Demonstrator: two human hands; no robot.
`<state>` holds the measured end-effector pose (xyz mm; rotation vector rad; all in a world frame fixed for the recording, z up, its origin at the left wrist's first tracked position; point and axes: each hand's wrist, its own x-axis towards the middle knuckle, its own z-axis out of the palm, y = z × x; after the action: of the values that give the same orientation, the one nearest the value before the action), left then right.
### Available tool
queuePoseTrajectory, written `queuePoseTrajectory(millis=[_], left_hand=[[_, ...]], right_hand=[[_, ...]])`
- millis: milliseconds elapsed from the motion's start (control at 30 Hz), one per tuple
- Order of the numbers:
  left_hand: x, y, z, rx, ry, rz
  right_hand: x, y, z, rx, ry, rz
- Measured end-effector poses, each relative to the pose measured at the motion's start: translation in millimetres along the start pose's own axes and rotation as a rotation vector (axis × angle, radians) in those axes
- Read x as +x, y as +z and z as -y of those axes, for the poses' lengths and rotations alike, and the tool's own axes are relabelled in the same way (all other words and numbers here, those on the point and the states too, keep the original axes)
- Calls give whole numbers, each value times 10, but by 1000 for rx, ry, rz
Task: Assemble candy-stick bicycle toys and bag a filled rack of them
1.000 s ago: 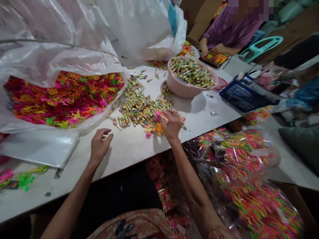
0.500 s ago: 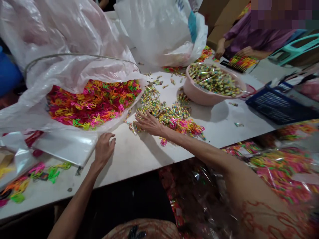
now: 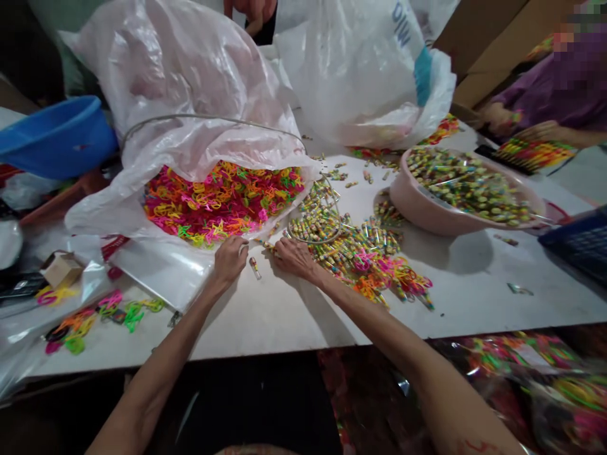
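Observation:
My left hand (image 3: 230, 260) rests by the front lip of the plastic bag of bright plastic pieces (image 3: 222, 202), its fingers curled; what they hold, if anything, is too small to tell. Close by on the right, my right hand (image 3: 293, 256) has its fingers bent around the end of a small filled tube (image 3: 266, 244) at the left edge of the tube pile (image 3: 355, 243). A single tube (image 3: 255, 268) lies on the white table (image 3: 265, 316) between the hands. Pink and orange pieces (image 3: 389, 272) lie at the pile's right front.
A pink basin (image 3: 436, 212) full of tubes stands right of the pile, a blue basket (image 3: 578, 246) beyond it. Flat clear bags (image 3: 156, 268) and loose pieces (image 3: 133, 315) lie at left. A blue basin (image 3: 61, 139) is behind. At the back right, a person's hands (image 3: 540, 131) handle colourful pieces.
The view has turned left. My right hand has gone from spread over the pile to bent fingers at a tube on its left edge. My left hand has come nearer to it.

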<state>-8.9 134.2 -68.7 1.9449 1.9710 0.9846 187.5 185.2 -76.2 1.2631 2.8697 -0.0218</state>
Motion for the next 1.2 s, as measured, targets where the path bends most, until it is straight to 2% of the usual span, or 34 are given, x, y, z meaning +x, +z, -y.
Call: queuePoseTrajectory(millis=[67,167,267,367,467,567,667,767,833,900,967,1067,1133,1200], left_hand=[[206,-43,50,92,-15,3],[480,-53,160,245,-22,84],[647,17,254,277,27,176],[706,78,286,258,61,196],[682,66,257,250,28,118],[578,9,181,217,-69,-38],[395,-31,71,98,-173,-116],[176,-31,-35,-187,-256,-113],[46,-24,-73,-325,-317,-137],[-61,-27,-82,-365,-373,-196],[-165,-51,-87,-407,-424,-214],[-370,-133,-169,-583,-517,-94],[-546,-203,-283,-743,-564,32],[-723,-260,-405,-922,-615,169]], right_hand=[[14,39,3,39,123,-37],[29,16,-24,205,331,-169],[20,-40,-72,593,463,-275],[-63,-69,-98,1109,453,-206],[-216,-81,-80,1459,461,-162],[-363,-107,-34,1593,491,-194],[-459,-151,24,1633,512,-223],[-586,-201,114,1615,542,-254],[-763,-223,224,1546,542,-213],[-1024,-218,394,1423,446,-108],[-1320,-179,617,1236,257,13],[-1646,-62,923,924,66,146],[-1702,16,1004,854,91,170],[-1645,49,961,964,208,123]])
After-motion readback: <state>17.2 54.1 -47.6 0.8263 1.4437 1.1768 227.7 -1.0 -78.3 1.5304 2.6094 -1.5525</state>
